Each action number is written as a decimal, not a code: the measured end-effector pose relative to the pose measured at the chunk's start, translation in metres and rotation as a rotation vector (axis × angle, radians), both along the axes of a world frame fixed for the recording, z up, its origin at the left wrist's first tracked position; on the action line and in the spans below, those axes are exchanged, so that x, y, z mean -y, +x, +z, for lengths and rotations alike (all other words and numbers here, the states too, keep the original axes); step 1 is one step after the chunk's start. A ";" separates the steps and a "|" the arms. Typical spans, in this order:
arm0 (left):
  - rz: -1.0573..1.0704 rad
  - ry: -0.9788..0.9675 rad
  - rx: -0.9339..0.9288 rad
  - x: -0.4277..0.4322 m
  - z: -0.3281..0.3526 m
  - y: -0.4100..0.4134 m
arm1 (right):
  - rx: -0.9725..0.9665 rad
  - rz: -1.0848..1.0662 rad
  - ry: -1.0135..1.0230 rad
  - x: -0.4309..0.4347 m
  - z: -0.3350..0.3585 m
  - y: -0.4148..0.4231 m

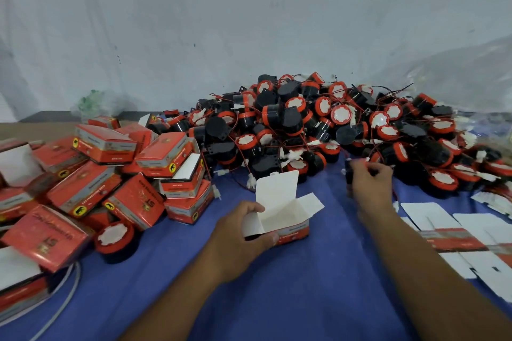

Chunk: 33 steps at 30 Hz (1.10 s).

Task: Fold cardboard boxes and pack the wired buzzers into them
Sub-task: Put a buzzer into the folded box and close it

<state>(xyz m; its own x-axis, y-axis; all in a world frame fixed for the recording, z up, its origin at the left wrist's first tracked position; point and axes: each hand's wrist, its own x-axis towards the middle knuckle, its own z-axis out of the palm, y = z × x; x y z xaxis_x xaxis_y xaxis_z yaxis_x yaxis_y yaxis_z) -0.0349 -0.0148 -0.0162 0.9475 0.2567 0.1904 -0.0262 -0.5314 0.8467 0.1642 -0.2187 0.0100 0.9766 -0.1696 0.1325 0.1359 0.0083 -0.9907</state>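
the open cardboard box sits on the blue cloth at centre, its mouth facing up and its long axis running left to right, with the red printed side toward the person. its white lid flap stands upright at the far edge and a side flap splays out to the right. the left hand grips the box's left end, thumb curled over the near red face. the right hand, blurred, is curled around a black wired buzzer at the near edge of the heap of buzzers, which lies just behind the box. closed red boxes are heaped to the left, a lone buzzer among them. flat unfolded box blanks lie to the right.
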 end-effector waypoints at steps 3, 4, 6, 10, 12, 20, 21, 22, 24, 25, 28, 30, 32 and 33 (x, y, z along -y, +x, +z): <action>0.001 0.006 0.013 0.000 0.000 0.000 | -0.084 0.180 0.372 0.004 0.028 -0.036; 0.003 0.013 0.013 0.001 0.000 0.000 | -0.015 0.238 0.314 0.001 0.030 -0.052; 0.003 0.035 0.015 0.003 0.001 0.000 | 0.272 0.332 -0.010 -0.008 0.026 -0.085; -0.031 0.039 0.104 0.007 0.004 0.000 | 0.676 0.501 -0.697 -0.023 0.008 -0.105; -0.011 -0.040 0.089 0.006 0.003 0.000 | 0.692 0.578 -0.839 -0.023 0.006 -0.103; -0.022 0.016 0.054 0.005 0.001 0.001 | 0.697 0.545 -1.037 -0.019 0.005 -0.097; -0.070 0.024 0.075 0.004 0.002 0.001 | 0.686 0.556 -1.051 -0.020 0.006 -0.098; -0.121 0.012 0.101 0.003 0.005 0.000 | 0.674 0.568 -1.070 -0.020 0.007 -0.099; -0.169 -0.034 0.146 0.000 0.009 -0.002 | 0.642 0.596 -1.137 -0.021 0.010 -0.099; -0.161 -0.046 0.146 -0.002 0.009 -0.002 | 0.628 0.608 -1.166 -0.021 0.011 -0.100; -0.121 -0.099 0.149 -0.002 0.006 0.000 | 0.640 0.651 -1.161 -0.023 0.014 -0.105; -0.142 -0.082 0.143 -0.001 0.005 0.003 | 0.667 0.692 -1.133 -0.024 0.014 -0.108; -0.203 -0.093 0.131 -0.003 0.006 0.002 | 0.660 0.719 -1.109 -0.023 0.013 -0.108; -0.236 -0.120 0.128 -0.004 0.008 0.001 | 0.643 0.733 -1.086 -0.023 0.014 -0.107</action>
<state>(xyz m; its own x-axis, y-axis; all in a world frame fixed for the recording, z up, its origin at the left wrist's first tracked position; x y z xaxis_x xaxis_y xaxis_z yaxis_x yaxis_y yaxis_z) -0.0342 -0.0106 -0.0084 0.9540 0.0598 0.2937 -0.2478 -0.3939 0.8851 0.0574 -0.1959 0.0238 0.5226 0.7958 0.3059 0.8429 -0.4283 -0.3256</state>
